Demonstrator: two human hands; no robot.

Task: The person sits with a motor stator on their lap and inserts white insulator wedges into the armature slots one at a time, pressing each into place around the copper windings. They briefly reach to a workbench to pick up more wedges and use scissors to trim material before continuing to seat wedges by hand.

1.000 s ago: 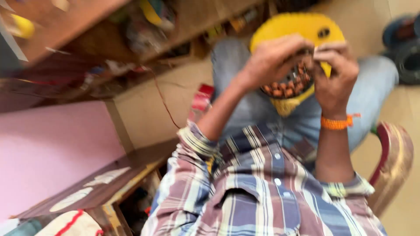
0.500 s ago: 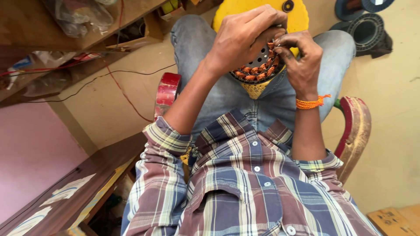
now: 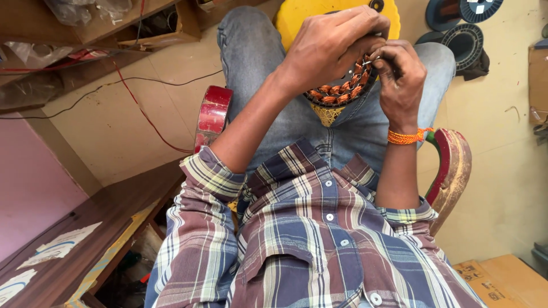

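A round motor stator with several copper wire coils rests on my lap, above a yellow round stool. My left hand lies over the stator's top and grips its rim. My right hand, with an orange thread band at the wrist, pinches something small and shiny at the stator's right edge; what it is I cannot tell. Most of the stator is hidden under both hands.
I sit on a red-armed chair. Wooden shelves with clutter and red and black wires run along the left. Wire spools lie on the floor at upper right. A brown desk stands at lower left, cardboard at lower right.
The view has swung and steadied, bringing hands and stator nearer. Both hands stay on the stator, the right fingers shifting at its right edge.
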